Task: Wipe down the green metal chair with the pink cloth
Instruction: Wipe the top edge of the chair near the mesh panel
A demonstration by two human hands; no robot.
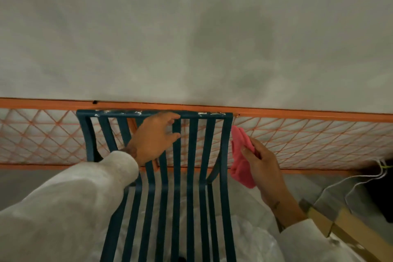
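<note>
Nearest the camera, pale sleeves (70, 204) are seen reaching forward over the slatted seat of the green metal chair (189, 208), beneath which crumpled clear plastic sheeting (251, 238) is spread on the floor. At the lower right, a cardboard box (344, 232) is partly seen; its contents cannot be made out, and white cords (361, 178) trail beside it.

Further on, the right hand (263, 164) is closed on the pink cloth (242, 157), which is bunched and pressed against the outer face of the chair's right upright, just below the top rail. The grip there is narrow, with the cloth pinched between thumb and fingers. The left hand (155, 136) is laid against the middle back slats, its grip wide and loose with nothing enclosed, seemingly to brace the chair.

The top rail shows chipped paint and rests close against an orange mesh fence (308, 134); behind it a grey wall (191, 27) fills the view.

Several things could go wrong from here. The bunched cloth could be caught on the mesh or on the flaked paint if it is dragged upward too near the fence. Only a small part of the cloth is in contact, so the slats may be missed. The plastic sheeting below could let the chair slide if the bracing hand is lifted
</note>
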